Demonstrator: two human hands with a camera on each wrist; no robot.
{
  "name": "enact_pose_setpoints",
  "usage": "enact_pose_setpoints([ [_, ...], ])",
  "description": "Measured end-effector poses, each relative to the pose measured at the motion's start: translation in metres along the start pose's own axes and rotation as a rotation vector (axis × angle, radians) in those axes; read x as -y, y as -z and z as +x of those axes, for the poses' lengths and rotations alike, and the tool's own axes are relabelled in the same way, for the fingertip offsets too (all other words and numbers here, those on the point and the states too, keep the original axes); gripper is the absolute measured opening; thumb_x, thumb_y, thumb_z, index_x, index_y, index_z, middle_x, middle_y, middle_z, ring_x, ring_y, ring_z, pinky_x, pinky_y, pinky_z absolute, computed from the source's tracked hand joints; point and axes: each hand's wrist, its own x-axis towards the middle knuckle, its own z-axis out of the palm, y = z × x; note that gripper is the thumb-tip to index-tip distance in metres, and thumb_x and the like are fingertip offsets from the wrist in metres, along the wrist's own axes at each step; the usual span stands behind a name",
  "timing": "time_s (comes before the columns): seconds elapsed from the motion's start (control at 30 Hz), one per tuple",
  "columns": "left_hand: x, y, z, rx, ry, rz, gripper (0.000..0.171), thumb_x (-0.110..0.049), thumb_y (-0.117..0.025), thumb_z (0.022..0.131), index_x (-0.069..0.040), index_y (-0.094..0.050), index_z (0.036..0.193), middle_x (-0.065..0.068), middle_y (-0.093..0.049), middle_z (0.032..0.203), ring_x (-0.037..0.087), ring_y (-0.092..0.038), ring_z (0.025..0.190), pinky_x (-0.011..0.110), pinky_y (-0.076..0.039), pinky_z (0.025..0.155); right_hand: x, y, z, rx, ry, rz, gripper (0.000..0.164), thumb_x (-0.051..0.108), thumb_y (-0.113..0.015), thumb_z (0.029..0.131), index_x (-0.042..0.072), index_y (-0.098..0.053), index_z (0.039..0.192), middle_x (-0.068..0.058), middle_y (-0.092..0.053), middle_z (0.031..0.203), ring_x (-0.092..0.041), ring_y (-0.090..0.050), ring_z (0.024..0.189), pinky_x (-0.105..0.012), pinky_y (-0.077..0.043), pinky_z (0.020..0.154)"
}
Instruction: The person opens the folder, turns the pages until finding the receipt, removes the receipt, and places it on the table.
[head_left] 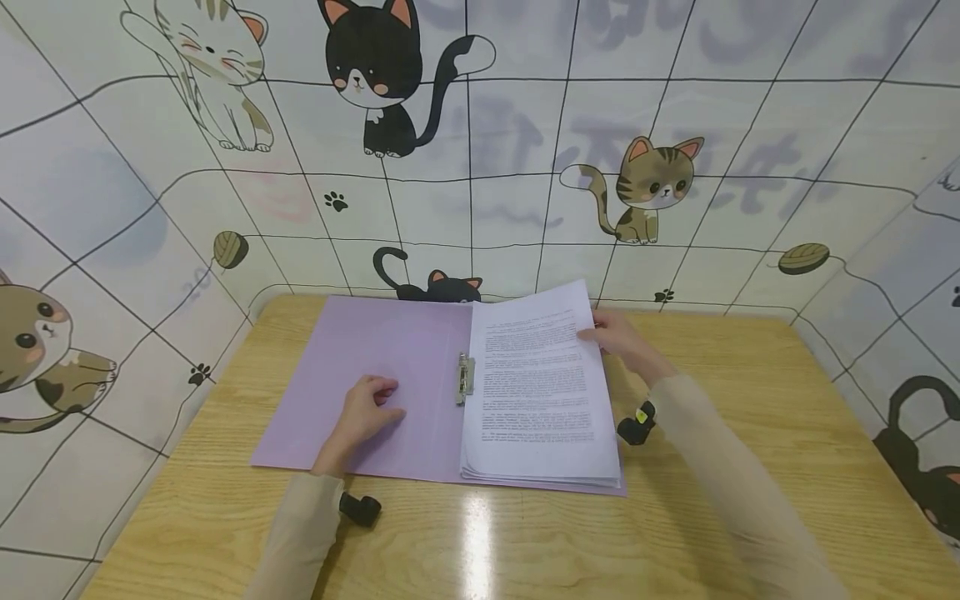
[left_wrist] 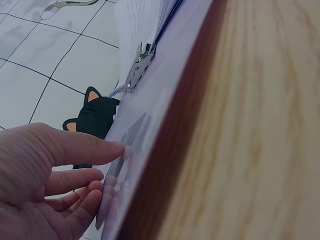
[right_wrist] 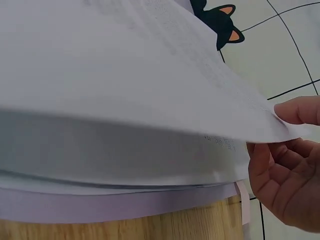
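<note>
A purple folder point(head_left: 390, 333) lies spread on the table, with a stack of printed sheets point(head_left: 536, 383) on its right side. A metal clip point(head_left: 462, 379) sits along the stack's left edge near the folder's spine. My right hand point(head_left: 618, 340) pinches the right edge of the top sheet point(right_wrist: 150, 90) near its upper corner; in the right wrist view that sheet is lifted off the ones below. Over the folder's bare left cover is my left hand point(head_left: 367, 410), fingers loosely bent and holding nothing. The left wrist view shows its fingertips point(left_wrist: 116, 150) at the cover's glossy surface.
The wooden table point(head_left: 480, 542) extends around the folder. A cloth wall point(head_left: 510, 125) printed with cats and grid lines closes off the back and both sides. Small black devices are worn at the left wrist point(head_left: 361, 509) and the right wrist point(head_left: 637, 423).
</note>
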Motion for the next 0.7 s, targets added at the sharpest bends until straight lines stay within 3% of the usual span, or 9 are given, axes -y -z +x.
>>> enact_pose_setpoints([
  [0.13, -0.001, 0.0, -0.001, -0.001, 0.0, -0.003, 0.044, 0.004, -0.074, 0.067, 0.013, -0.061, 0.109, 0.022, -0.054, 0.104, 0.034, -0.057, 0.094, 0.043, -0.048, 0.085, -0.002, 0.0, -0.009, 0.055, 0.011, 0.059, 0.042, 0.013, -0.051, 0.094, -0.003, -0.046, 0.132, -0.023, -0.056, 0.121, -0.025, -0.061, 0.094, -0.039, -0.049, 0.082],
  [0.4, -0.001, 0.0, -0.001, -0.004, 0.001, -0.003, 0.044, 0.003, -0.074, 0.067, 0.013, -0.061, 0.108, 0.022, -0.054, 0.104, 0.034, -0.057, 0.095, 0.043, -0.048, 0.086, -0.003, -0.006, -0.022, 0.088, 0.005, 0.242, 0.043, 0.012, -0.052, 0.093, -0.003, -0.045, 0.133, -0.022, -0.057, 0.12, -0.023, -0.065, 0.091, -0.035, -0.052, 0.076],
  [0.7, -0.002, -0.001, -0.002, -0.006, 0.002, 0.003, 0.044, 0.003, -0.074, 0.068, 0.013, -0.061, 0.108, 0.022, -0.054, 0.104, 0.034, -0.057, 0.095, 0.043, -0.048, 0.086, 0.015, -0.017, -0.037, 0.13, 0.001, 0.316, 0.045, 0.015, -0.05, 0.095, -0.004, -0.042, 0.134, -0.013, -0.062, 0.113, -0.019, -0.064, 0.09, -0.034, -0.051, 0.077],
])
